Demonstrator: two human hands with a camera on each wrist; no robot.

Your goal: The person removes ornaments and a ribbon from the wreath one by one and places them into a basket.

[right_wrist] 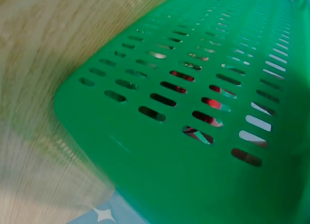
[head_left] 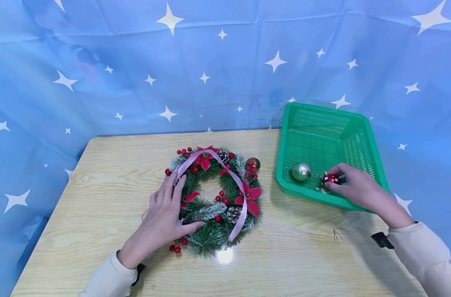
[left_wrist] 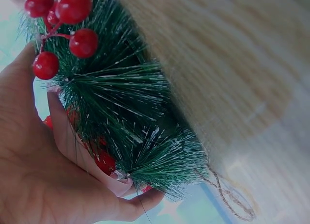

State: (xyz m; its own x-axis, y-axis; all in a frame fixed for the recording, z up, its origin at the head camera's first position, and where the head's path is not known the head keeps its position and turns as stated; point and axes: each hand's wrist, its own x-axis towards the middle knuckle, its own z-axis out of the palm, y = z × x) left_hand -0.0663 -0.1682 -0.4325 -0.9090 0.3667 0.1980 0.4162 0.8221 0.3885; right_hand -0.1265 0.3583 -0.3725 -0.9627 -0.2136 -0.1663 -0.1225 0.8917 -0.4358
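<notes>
A green pine wreath (head_left: 203,239) with red berries, pinecones and red flowers lies on the table. My left hand (head_left: 164,212) rests on its left side, fingers spread and thumb (head_left: 192,227) stretched over the greenery. A pale pink ribbon (head_left: 195,154) loops across the wreath; in the left wrist view part of the ribbon (left_wrist: 72,146) runs beside the palm. Inside the green basket (head_left: 318,144), my right hand (head_left: 353,185) pinches a red bauble with white dots (head_left: 330,179). The right wrist view has only the slotted basket wall (right_wrist: 126,141), with red showing through; the hand is hidden.
A shiny pale green bauble (head_left: 301,171) sits in the basket, left of the right hand. A brownish gold bauble (head_left: 253,163) lies at the wreath's upper right edge. Thin dark bits (head_left: 336,236) lie on the table. A blue starred cloth (head_left: 225,62) hangs behind.
</notes>
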